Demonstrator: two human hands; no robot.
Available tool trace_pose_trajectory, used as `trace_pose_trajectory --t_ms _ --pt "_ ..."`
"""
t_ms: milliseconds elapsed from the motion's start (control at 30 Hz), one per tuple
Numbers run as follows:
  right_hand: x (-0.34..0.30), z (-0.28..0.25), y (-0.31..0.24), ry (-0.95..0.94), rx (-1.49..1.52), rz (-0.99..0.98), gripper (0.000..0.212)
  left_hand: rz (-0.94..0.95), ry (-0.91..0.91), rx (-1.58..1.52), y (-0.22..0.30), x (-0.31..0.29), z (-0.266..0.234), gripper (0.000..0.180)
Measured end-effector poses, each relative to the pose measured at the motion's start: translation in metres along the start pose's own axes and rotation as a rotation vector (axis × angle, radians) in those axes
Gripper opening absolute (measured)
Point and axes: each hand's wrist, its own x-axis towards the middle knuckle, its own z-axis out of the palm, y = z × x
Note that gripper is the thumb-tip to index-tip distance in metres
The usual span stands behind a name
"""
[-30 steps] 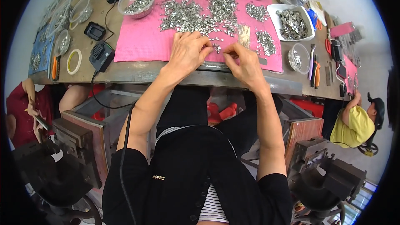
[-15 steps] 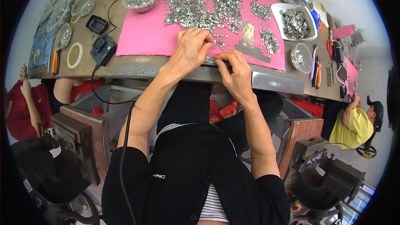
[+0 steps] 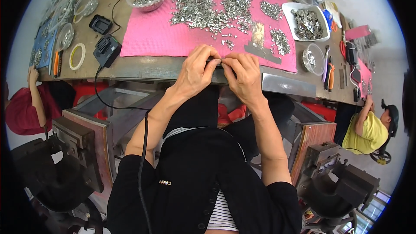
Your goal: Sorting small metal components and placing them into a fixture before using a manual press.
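At the front edge of the pink mat (image 3: 147,39), my left hand (image 3: 198,68) and my right hand (image 3: 243,76) meet, thumbs and forefingers pinched close together. Whatever lies between the fingertips is too small and too covered to name. Just beyond them are a few loose small metal pieces (image 3: 228,43). Farther back spreads a large pile of small silvery metal pieces (image 3: 195,11). To the right of my fingers a flat grey metal strip (image 3: 263,53) lies on the mat, with a patch of thin brass-coloured pins (image 3: 258,34) behind it.
A white square bowl (image 3: 286,11) of metal parts and a round clear tub (image 3: 320,60) stand at right, near orange-handled pliers (image 3: 331,78). At left are a black charger (image 3: 107,51) with its cable and a tape roll (image 3: 77,57). People (image 3: 368,125) sit on both sides.
My left hand has come back from the loose pieces toward the table edge and now meets my right hand. The person at left has shifted an arm.
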Motion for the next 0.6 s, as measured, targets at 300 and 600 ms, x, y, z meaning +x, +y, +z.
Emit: trace_pose_trajectory --t_ms 300,600 --pt "0.021 -0.016 0.034 -0.153 0.125 0.25 0.012 0.129 -0.04 0.262 0.008 0.001 0.0 0.014" --pt "0.034 -0.002 0.047 -0.25 0.102 0.27 0.012 0.238 0.045 0.332 0.007 0.0 0.0 0.016"
